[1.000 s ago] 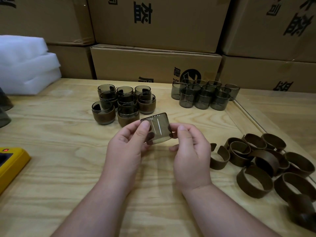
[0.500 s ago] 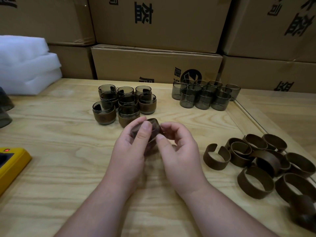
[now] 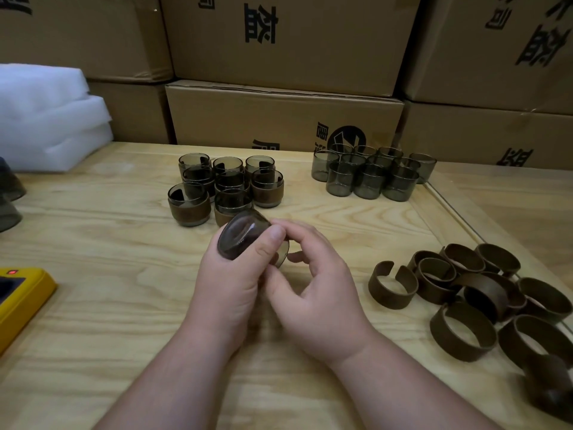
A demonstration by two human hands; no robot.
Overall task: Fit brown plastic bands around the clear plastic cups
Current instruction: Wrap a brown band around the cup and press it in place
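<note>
My left hand (image 3: 231,287) grips a smoky clear cup (image 3: 240,235) tipped on its side, its base turned toward me, thumb pressed on its wall. My right hand (image 3: 316,283) sits just right of the cup with curled fingers at its rim; whether they pinch it is hard to tell. Whether a band is on this cup is hidden by the fingers. Loose brown bands (image 3: 465,335) lie in a pile at the right, one open band (image 3: 392,285) nearest my right hand. Several banded cups (image 3: 189,204) stand beyond my hands. Bare cups (image 3: 369,181) cluster at the back right.
Cardboard boxes (image 3: 279,116) wall off the back of the wooden table (image 3: 108,305). White foam sheets (image 3: 46,119) sit at the back left, a yellow device (image 3: 21,299) at the left edge, and dark cups (image 3: 7,197) at the far left.
The cup was held up between both hands showing its side; it has turned so its base faces me and dropped into my left hand. My right hand has moved in against its rim.
</note>
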